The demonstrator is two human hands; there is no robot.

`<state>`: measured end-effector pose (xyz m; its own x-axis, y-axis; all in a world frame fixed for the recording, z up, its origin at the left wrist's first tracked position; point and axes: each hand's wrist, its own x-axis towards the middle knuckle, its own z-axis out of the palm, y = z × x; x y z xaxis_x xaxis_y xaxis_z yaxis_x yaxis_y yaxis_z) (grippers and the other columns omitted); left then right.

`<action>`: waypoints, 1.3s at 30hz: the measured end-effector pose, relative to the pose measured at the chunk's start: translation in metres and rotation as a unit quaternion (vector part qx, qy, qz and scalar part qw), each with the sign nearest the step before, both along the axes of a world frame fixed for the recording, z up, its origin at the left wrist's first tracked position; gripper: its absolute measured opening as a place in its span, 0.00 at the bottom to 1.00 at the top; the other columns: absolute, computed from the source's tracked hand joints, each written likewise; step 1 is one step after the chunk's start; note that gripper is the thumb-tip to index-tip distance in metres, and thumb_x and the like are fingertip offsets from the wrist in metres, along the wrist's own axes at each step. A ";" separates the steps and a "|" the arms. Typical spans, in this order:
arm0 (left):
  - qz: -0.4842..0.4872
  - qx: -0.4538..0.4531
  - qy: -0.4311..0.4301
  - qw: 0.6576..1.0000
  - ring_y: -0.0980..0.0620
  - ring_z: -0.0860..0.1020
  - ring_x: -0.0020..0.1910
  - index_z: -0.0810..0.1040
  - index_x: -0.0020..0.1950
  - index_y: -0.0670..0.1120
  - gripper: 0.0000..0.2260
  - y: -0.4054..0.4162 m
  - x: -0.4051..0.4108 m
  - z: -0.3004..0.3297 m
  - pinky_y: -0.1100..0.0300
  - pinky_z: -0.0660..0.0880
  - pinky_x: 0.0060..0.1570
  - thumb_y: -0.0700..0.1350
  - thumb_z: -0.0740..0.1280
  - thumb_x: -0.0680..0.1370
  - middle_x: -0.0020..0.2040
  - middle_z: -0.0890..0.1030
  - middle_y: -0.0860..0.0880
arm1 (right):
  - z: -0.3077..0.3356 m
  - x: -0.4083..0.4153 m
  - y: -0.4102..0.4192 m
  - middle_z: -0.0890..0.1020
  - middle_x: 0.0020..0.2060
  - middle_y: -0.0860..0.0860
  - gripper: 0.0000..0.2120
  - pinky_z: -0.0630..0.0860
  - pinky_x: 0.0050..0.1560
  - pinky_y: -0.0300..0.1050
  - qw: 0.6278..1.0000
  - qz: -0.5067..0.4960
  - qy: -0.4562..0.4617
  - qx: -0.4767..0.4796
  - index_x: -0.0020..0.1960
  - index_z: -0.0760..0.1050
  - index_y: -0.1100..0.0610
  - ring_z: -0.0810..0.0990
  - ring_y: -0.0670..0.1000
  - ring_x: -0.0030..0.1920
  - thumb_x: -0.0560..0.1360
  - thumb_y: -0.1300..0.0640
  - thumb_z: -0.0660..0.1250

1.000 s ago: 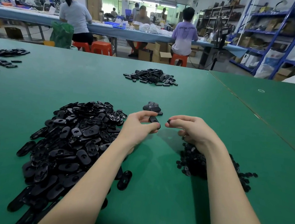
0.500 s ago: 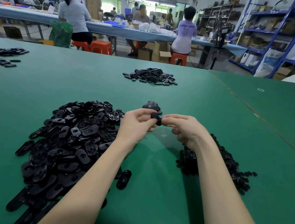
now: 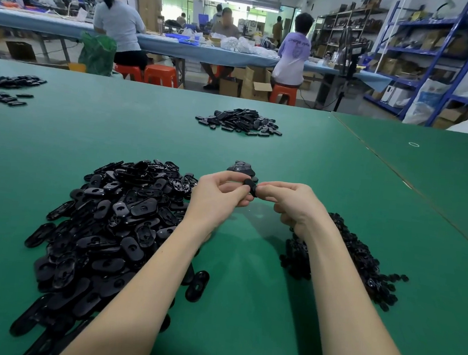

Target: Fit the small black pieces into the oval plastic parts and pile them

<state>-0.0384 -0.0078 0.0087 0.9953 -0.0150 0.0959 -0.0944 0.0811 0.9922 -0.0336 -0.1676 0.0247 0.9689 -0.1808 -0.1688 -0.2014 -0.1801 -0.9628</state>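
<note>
Your left hand (image 3: pixel 220 193) and right hand (image 3: pixel 289 201), apart a second ago, now meet and together pinch one oval part (image 3: pixel 250 186) above the green table (image 3: pixel 245 304). Insertion appears underway; the small pile (image 3: pixel 242 169) beyond awaits it.

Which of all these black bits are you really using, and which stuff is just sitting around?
In use:
black oval plastic part pinched by left hand and right hand
big heap of black ovals
heap of small black pieces
small finished pile

Just lying about:
far black pile
orange plastic stools
cardboard boxes
</note>
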 end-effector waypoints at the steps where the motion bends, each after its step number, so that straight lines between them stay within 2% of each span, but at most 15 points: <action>1: 0.001 0.000 -0.001 1.000 0.49 0.86 0.42 0.83 0.50 0.44 0.06 0.000 0.000 0.000 0.63 0.80 0.44 0.34 0.70 0.77 0.41 0.87 0.44 | 0.000 0.000 0.000 0.86 0.37 0.48 0.03 0.57 0.22 0.34 1.000 0.000 0.000 0.002 0.44 0.87 0.53 0.63 0.42 0.21 0.71 0.56 0.77; 7: 0.002 0.026 -0.010 1.000 0.48 0.86 0.43 0.83 0.50 0.46 0.06 -0.003 0.000 -0.002 0.54 0.82 0.52 0.37 0.72 0.76 0.40 0.87 0.46 | -0.001 0.001 -0.002 0.85 0.32 0.45 0.02 0.57 0.22 0.34 1.000 -0.004 0.003 0.018 0.43 0.87 0.53 0.62 0.43 0.22 0.71 0.57 0.77; 14: 0.003 0.035 -0.019 0.999 0.49 0.86 0.42 0.83 0.47 0.46 0.07 -0.001 -0.001 0.001 0.50 0.82 0.55 0.35 0.73 0.74 0.40 0.87 0.46 | 0.002 -0.001 0.002 0.86 0.36 0.49 0.01 0.55 0.23 0.35 1.000 -0.010 0.001 0.014 0.43 0.86 0.53 0.61 0.44 0.22 0.71 0.57 0.77; 17: -0.004 0.038 -0.014 0.999 0.49 0.86 0.43 0.83 0.47 0.47 0.08 0.002 0.000 0.002 0.47 0.81 0.57 0.35 0.73 0.74 0.41 0.87 0.47 | 0.004 -0.002 0.002 0.84 0.34 0.47 0.03 0.57 0.22 0.35 1.000 -0.011 -0.007 -0.003 0.42 0.86 0.53 0.63 0.43 0.22 0.70 0.57 0.79; 22: -0.024 0.003 0.020 0.999 0.47 0.86 0.44 0.83 0.50 0.43 0.07 0.004 0.001 0.002 0.53 0.81 0.57 0.34 0.72 0.75 0.43 0.87 0.44 | 0.006 -0.005 -0.002 0.85 0.32 0.43 0.09 0.59 0.22 0.35 0.999 -0.004 0.007 -0.038 0.45 0.86 0.51 0.66 0.43 0.26 0.67 0.50 0.81; 25: -0.045 -0.036 0.047 0.997 0.47 0.86 0.44 0.82 0.51 0.42 0.08 0.006 0.001 0.007 0.60 0.82 0.52 0.32 0.71 0.75 0.45 0.87 0.41 | 0.004 -0.007 -0.006 0.88 0.44 0.45 0.13 0.59 0.25 0.36 0.999 0.025 0.021 -0.018 0.47 0.87 0.48 0.67 0.45 0.30 0.66 0.45 0.81; 27: -0.060 -0.067 0.064 0.994 0.48 0.85 0.42 0.83 0.51 0.42 0.08 0.008 -0.001 0.010 0.63 0.81 0.47 0.32 0.70 0.75 0.45 0.87 0.41 | 0.003 -0.008 -0.006 0.88 0.46 0.45 0.13 0.59 0.25 0.36 0.998 0.053 0.020 0.005 0.48 0.88 0.48 0.68 0.46 0.33 0.66 0.43 0.81; 29: -0.062 -0.059 0.065 0.994 0.49 0.84 0.40 0.84 0.50 0.43 0.08 0.008 -0.001 0.010 0.63 0.81 0.44 0.33 0.70 0.76 0.43 0.86 0.42 | 0.003 -0.008 -0.005 0.87 0.42 0.43 0.12 0.60 0.23 0.35 0.998 0.066 0.004 -0.001 0.47 0.88 0.47 0.69 0.47 0.35 0.67 0.44 0.81; 32: -0.038 -0.021 0.058 0.997 0.50 0.82 0.38 0.84 0.49 0.42 0.07 0.009 -0.001 0.008 0.61 0.82 0.48 0.32 0.71 0.75 0.42 0.86 0.41 | 0.003 -0.005 -0.003 0.83 0.35 0.41 0.10 0.61 0.24 0.34 0.997 0.070 -0.015 -0.040 0.45 0.87 0.46 0.68 0.43 0.29 0.66 0.45 0.81; 36: -0.041 -0.006 0.061 0.997 0.52 0.83 0.37 0.84 0.48 0.42 0.07 0.011 -0.001 0.007 0.65 0.80 0.44 0.32 0.71 0.74 0.43 0.86 0.41 | 0.004 -0.005 -0.003 0.81 0.32 0.43 0.03 0.61 0.24 0.33 0.994 0.079 -0.036 -0.068 0.40 0.87 0.46 0.66 0.41 0.24 0.68 0.50 0.80; 39: -0.040 0.010 0.063 0.997 0.52 0.83 0.38 0.83 0.49 0.42 0.06 0.011 0.000 0.005 0.65 0.81 0.46 0.33 0.72 0.74 0.43 0.86 0.42 | 0.004 -0.005 -0.002 0.80 0.30 0.44 0.03 0.62 0.24 0.29 0.991 0.074 -0.059 -0.092 0.39 0.86 0.51 0.68 0.40 0.23 0.69 0.53 0.79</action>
